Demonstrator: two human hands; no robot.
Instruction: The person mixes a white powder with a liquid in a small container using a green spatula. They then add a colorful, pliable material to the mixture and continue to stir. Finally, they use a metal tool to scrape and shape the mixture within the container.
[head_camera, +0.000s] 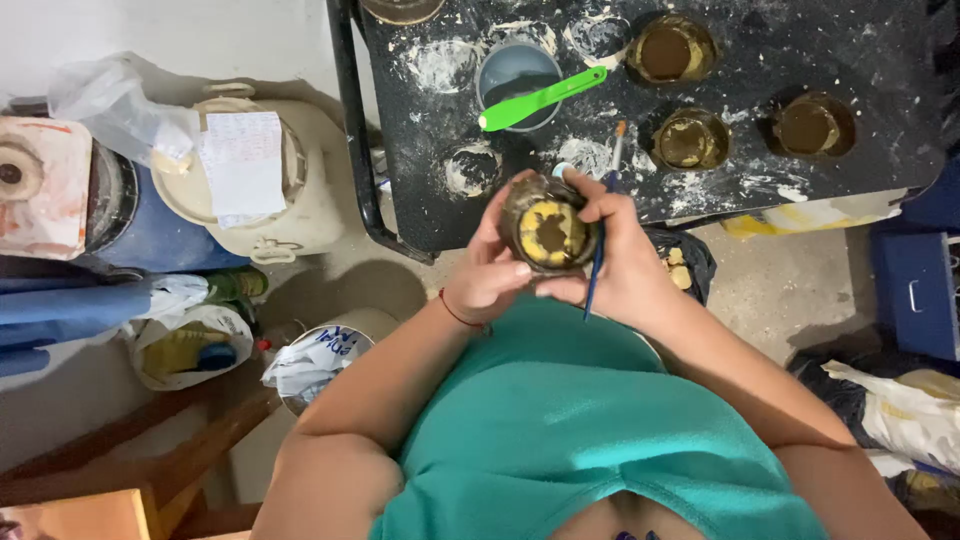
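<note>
Our left-hand fingers (505, 262) wrap around the near side of a small round bowl (549, 234), thumb and fingertips pressed to its wall, so the left hand (487, 272) is closed on the bowl. Our right hand (617, 262) cups the far side, its fingers curled over the rim, and also pinches a thin paintbrush (601, 240), whose shaft runs upright between fingers and palm. Both hands are therefore clamped on the bowl, the right one sharing its grip with the brush. We judge that this two-sided hold keeps the bowl steady and tilts its opening toward the camera.

The bowl is held in the air, just in front of the near edge of the dark surface (880, 150) and above our green shirt (580, 420). Its inside shows yellow coating around a brown centre.

On the surface, well apart from the hands, stand three similar brown-and-yellow bowls (690, 138), spaced out. A grey cup (515, 70) stands near them with a green spatula (541, 99) laid across its rim. White ring-shaped residue (440, 62) marks the surface in several places.

To the left, on the floor, we see a cream lidded bucket (250, 180) with a paper sheet (243, 165) on top, a blue drum (150, 240) and crumpled plastic bags (185, 340).
</note>
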